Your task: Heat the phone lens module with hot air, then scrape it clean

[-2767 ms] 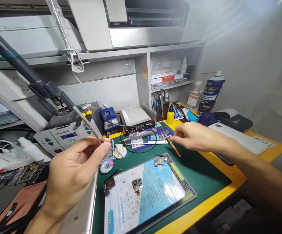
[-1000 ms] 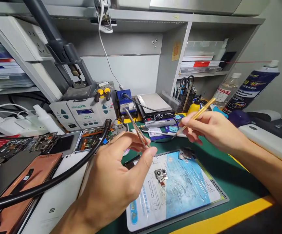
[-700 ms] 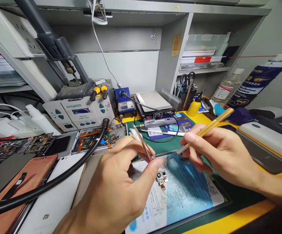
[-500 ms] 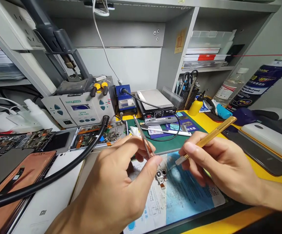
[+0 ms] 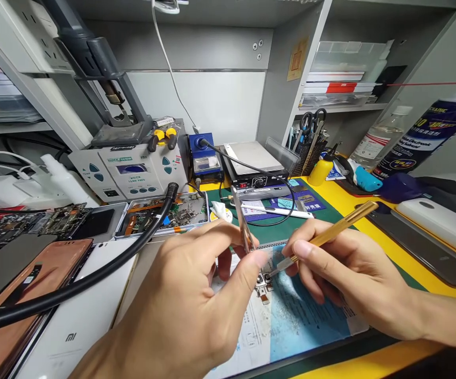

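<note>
My left hand [image 5: 208,289] pinches a pair of metal tweezers [image 5: 243,223], their tips pointing down at a small phone camera module [image 5: 260,284]. In my right hand [image 5: 342,263] is a gold-handled craft knife [image 5: 336,229], gripped like a pen. Its thin blade reaches the right side of the module; whether it touches cannot be made out. The module, with dark lenses and a short flex connector, lies on a blue-and-white printed sheet [image 5: 291,321]. My left thumb and fingers cover part of it and the tweezer tips.
A thick black hose [image 5: 105,273] curves across the left from a hot air station [image 5: 133,168]. Phones, such as a white one [image 5: 73,321], lie beneath it. Behind my hands are a parts tray [image 5: 188,210], a hot plate [image 5: 251,158] and a yellow bottle [image 5: 320,172].
My right hand has moved left, bringing the knife blade from over the blue part of the sheet to the module. The tweezers stand more upright. The view has shifted slightly.
</note>
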The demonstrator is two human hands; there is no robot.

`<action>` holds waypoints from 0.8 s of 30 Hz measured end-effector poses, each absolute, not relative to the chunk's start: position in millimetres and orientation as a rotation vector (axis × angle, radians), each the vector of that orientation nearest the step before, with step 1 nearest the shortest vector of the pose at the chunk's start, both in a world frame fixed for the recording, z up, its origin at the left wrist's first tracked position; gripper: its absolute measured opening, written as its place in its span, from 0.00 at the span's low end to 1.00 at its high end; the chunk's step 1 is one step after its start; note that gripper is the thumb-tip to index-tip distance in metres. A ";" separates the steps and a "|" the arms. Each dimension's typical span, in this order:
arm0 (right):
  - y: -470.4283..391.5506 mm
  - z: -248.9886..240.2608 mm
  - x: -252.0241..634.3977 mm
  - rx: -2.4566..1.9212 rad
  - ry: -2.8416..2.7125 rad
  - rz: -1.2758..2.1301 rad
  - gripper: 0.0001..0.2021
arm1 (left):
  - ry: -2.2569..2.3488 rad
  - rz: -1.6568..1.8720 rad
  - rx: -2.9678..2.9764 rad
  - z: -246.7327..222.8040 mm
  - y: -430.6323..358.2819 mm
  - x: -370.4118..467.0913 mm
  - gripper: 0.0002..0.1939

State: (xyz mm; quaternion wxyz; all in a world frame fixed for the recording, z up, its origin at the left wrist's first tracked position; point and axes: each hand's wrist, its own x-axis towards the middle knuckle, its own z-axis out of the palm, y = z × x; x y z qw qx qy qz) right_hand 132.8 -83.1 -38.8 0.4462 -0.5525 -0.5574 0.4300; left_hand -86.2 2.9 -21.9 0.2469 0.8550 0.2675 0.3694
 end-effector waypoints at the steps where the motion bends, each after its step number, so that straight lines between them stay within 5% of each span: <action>1: -83.1 -39.2 132.9 -1.367 -1.389 1.059 0.19 | 0.748 1.004 2.339 -22.5 3.3 -86.0 0.06; 24: -82.3 -38.2 132.7 -1.368 -1.442 1.029 0.21 | 0.847 0.876 2.205 -23.5 -1.2 -77.5 0.11</action>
